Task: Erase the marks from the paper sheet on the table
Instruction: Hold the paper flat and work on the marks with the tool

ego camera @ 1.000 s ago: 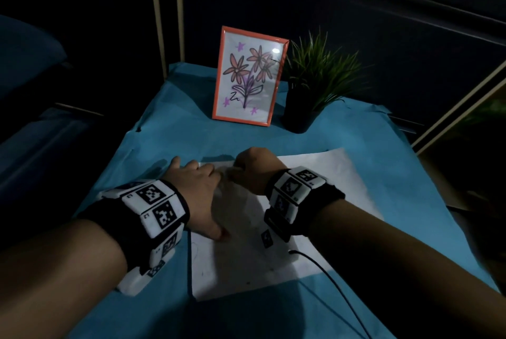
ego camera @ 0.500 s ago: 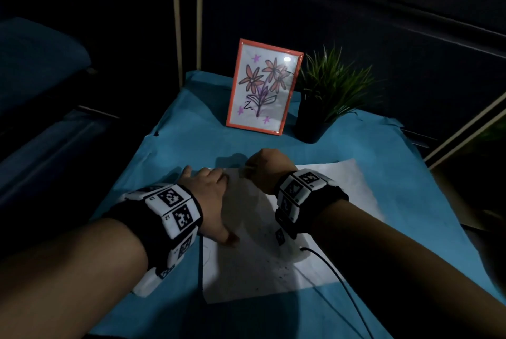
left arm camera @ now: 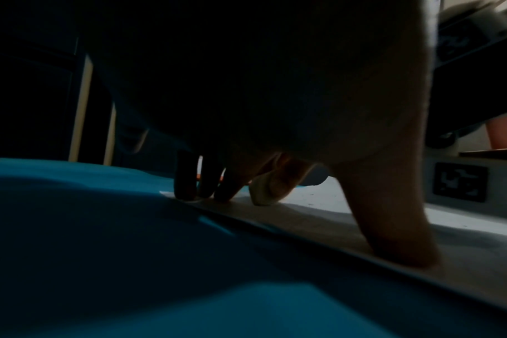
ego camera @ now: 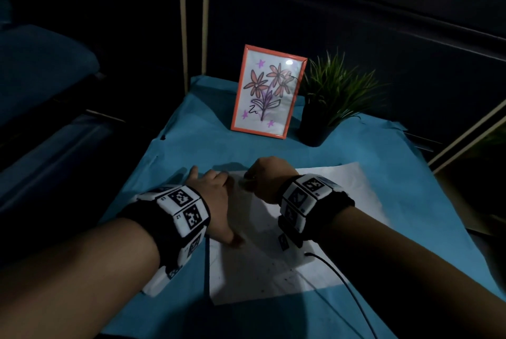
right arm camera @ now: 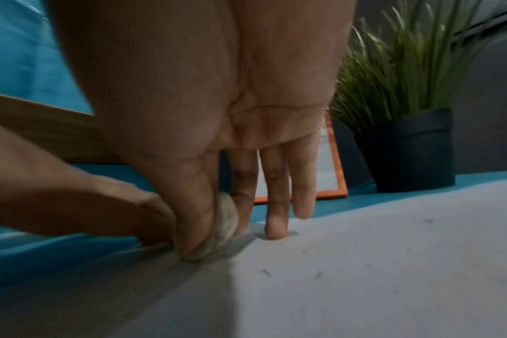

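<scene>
A white paper sheet [ego camera: 273,270] lies on the blue-covered table [ego camera: 191,147], with small dark specks of eraser crumbs on it. My left hand [ego camera: 216,199] presses flat on the sheet's left edge, fingers [left arm camera: 185,180] straight and thumb spread. My right hand [ego camera: 262,177] pinches a worn greyish eraser [right arm camera: 223,231] between thumb and forefinger and holds it against the paper [right arm camera: 362,263] near the far left corner. In the left wrist view the eraser [left arm camera: 264,189] touches the sheet [left arm camera: 319,219] just past my left fingers. No clear pencil marks show around the eraser.
An orange-framed flower drawing [ego camera: 267,92] stands at the back of the table, with a potted green plant [ego camera: 325,103] in a black pot to its right. A black cable [ego camera: 342,284] runs from my right wristband across the paper's near corner. Dark surroundings beyond the table's edges.
Both hands keep their places on the sheet; the right hand shifts only slightly at the far left corner. The head view has tilted, so the scene sits lower and more to the right.
</scene>
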The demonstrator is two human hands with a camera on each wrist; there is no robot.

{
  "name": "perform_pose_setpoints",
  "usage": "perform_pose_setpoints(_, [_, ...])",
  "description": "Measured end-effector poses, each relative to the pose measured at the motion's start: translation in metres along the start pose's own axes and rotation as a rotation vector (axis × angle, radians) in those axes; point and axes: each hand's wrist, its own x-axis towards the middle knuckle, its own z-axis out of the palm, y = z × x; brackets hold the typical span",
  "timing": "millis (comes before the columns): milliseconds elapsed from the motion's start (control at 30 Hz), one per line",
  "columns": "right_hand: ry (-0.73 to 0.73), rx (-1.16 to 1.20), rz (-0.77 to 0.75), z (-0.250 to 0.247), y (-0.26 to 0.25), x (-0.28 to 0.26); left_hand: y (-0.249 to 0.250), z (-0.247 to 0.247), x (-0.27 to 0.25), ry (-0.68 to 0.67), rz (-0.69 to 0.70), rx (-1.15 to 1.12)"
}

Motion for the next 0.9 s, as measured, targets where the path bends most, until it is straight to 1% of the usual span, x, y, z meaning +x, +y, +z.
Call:
perform_pose_setpoints(100, [-0.034,-0.004,0.001,-0.001,0.002,-0.006,-0.001,0.0,0.0,0.018,0.015,0.0])
perform_pose_setpoints(200, [0.029,0.011,0.03,-0.006,0.001,-0.004,-0.001,0.001,-0.001,0.058,0.021,-0.011])
perform_pose_setpoints(300, [0.055,-0.003,0.028,-0.006,-0.002,-0.002,-0.001,0.003,-0.005,0.086,0.031,-0.054])
perform_pose_setpoints(433, [0.023,0.025,0.017,-0.005,0.001,-0.01,-0.006,0.006,-0.012,0.018,0.03,-0.082])
perform_pose_setpoints(567, [-0.059,-0.008,-0.004,-0.005,0.0,-0.021,-0.006,0.007,-0.012,0.006,0.012,-0.045])
perform_pose_setpoints(633, [-0.039,-0.029,0.01,-0.007,-0.002,-0.021,-0.006,0.006,-0.011,-0.002,0.01,-0.032])
perform_pose_setpoints(700, [0.009,-0.017,0.037,-0.009,-0.006,-0.019,-0.006,0.004,-0.01,-0.015,0.005,-0.018])
perform_pose_setpoints(767, [0.019,-0.022,0.046,-0.007,-0.01,-0.019,-0.006,0.003,-0.009,-0.023,-0.003,-0.005])
perform_pose_setpoints(900, [-0.07,0.005,0.009,0.0,-0.008,-0.03,-0.003,0.002,-0.01,-0.003,0.001,0.01])
